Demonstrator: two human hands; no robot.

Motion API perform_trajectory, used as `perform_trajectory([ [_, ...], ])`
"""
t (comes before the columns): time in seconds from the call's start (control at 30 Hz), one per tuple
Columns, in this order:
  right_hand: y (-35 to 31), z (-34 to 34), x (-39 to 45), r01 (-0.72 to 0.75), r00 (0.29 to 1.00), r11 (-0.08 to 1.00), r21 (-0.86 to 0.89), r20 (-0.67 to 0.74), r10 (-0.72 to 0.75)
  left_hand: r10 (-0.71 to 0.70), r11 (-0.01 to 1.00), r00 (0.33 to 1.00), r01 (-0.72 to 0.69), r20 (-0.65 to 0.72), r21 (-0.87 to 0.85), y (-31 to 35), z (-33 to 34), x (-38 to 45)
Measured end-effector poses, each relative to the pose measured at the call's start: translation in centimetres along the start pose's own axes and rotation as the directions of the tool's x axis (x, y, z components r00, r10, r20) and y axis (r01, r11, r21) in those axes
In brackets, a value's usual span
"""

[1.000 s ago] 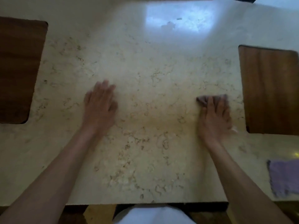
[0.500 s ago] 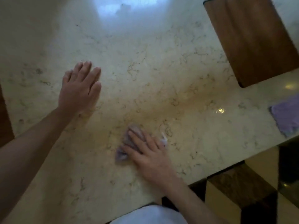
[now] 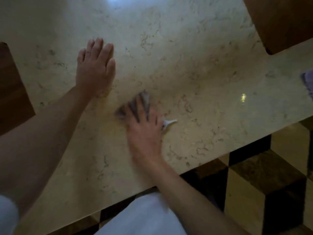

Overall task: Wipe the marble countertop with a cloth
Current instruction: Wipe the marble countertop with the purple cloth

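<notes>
The beige veined marble countertop [image 3: 194, 68] fills most of the head view. My right hand [image 3: 144, 131] lies flat near the middle, fingers spread, pressing a small greyish-purple cloth [image 3: 145, 97] onto the stone. The cloth shows past the fingertips, and a white tag [image 3: 170, 122] sticks out to the right of the hand. My left hand [image 3: 95, 68] rests palm down on the marble up and to the left, fingers together, holding nothing. Motion blurs the right hand.
A brown wooden panel [image 3: 281, 22] sits at the top right and another [image 3: 11, 92] at the left edge. A second purple cloth [image 3: 308, 82] lies at the right edge. The counter's front edge runs diagonally above a checkered floor [image 3: 254, 184].
My right hand swept the cloth from the right side toward the middle of the counter, then a little further from me. The view tilted and swung. My left hand stayed planted.
</notes>
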State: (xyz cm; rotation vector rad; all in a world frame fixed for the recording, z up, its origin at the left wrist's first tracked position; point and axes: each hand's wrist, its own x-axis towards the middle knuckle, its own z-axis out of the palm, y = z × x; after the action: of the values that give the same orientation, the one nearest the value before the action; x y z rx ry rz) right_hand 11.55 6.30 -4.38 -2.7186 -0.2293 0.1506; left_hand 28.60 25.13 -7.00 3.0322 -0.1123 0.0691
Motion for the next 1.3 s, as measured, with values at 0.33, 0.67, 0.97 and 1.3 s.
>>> perform_trajectory([
  [0.33, 15.6, -5.1, -6.2, 0.117, 0.991, 0.993, -0.008, 0.064, -0.117, -0.027, 0.999, 0.999, 0.028, 0.034, -0.035, 0.3, -0.3, -0.2],
  [0.67, 20.1, -9.3, 10.2, -0.441, 0.893, 0.893, -0.093, -0.146, 0.426, -0.335, 0.926, 0.939, 0.344, 0.083, -0.158, 4.4, -0.8, 0.2],
  [0.97, 22.4, -8.2, -3.3, 0.378, 0.916, 0.924, -0.061, 0.168, -0.364, -0.492, 0.811, 0.855, 0.518, 0.161, -0.272, 18.8, -1.9, -9.7],
  [1.3, 20.5, -9.6, 19.2, -0.220, 0.975, 0.965, -0.142, -0.045, 0.216, -0.638, 0.763, 0.759, 0.646, 0.132, -0.028, 22.4, -0.1, -18.3],
])
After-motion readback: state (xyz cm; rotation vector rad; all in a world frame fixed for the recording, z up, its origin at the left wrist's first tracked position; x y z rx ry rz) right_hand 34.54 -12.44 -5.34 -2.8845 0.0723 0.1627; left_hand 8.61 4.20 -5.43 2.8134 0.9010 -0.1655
